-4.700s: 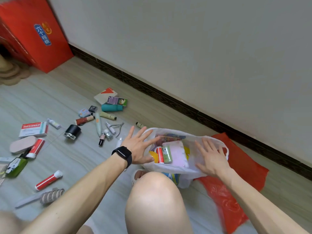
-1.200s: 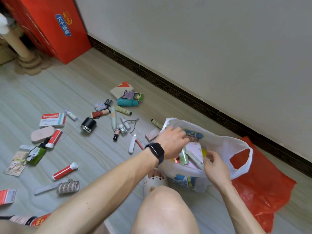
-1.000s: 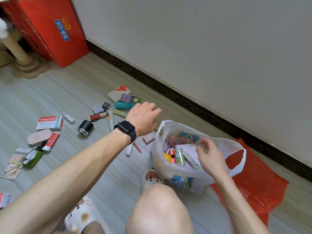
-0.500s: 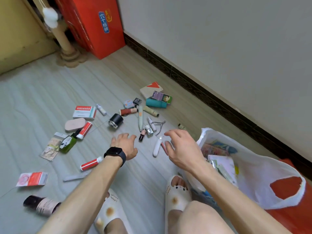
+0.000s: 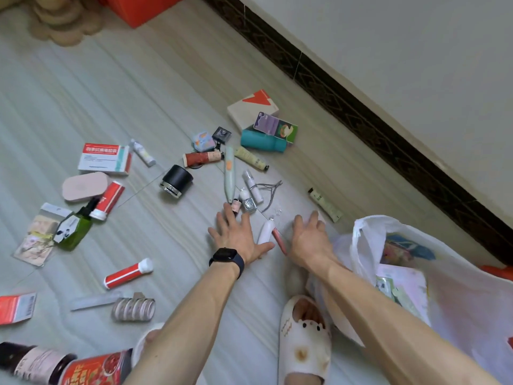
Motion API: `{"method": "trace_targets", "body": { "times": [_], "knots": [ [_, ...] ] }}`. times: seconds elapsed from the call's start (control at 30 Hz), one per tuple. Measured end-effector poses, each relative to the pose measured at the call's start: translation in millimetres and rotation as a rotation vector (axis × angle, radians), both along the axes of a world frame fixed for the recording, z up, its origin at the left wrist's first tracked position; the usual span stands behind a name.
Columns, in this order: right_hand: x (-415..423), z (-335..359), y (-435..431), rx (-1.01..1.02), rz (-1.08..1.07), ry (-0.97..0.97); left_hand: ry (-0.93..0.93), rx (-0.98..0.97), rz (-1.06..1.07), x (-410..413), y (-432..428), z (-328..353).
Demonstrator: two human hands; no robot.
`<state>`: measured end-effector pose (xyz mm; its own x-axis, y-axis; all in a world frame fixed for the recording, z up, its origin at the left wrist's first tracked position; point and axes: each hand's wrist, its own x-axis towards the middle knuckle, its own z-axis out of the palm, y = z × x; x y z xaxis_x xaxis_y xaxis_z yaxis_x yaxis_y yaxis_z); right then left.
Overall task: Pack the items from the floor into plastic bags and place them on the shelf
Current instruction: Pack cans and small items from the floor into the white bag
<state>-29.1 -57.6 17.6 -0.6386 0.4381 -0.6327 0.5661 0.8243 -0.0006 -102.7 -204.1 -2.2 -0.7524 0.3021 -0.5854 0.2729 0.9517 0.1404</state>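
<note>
Items litter the floor; left hand and right hand, spread and empty, flank the white clippers. Next, probably grasp them for the plastic bag.

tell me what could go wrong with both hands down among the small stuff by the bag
The pointed nippers lie just beyond the left hand and right hand; a blind scoop might prick a finger or tear the thin bag. The little polish bottles by the left hand could tip and roll.
</note>
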Motion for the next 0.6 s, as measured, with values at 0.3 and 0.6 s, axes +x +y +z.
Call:
{"method": "trace_targets", "body": {
  "times": [0.3, 0.6],
  "knots": [
    [-8.7, -23.7, 14.0, 0.207, 0.283, -0.050, 0.214, 0.104, -0.066, 1.9, -18.0, -28.5],
    [12.3, -3.2, -37.2, 0.001, 0.183, -0.045, 0.117, 0.096, -0.079, 8.5, -57.6, -24.8]
  ]
}}
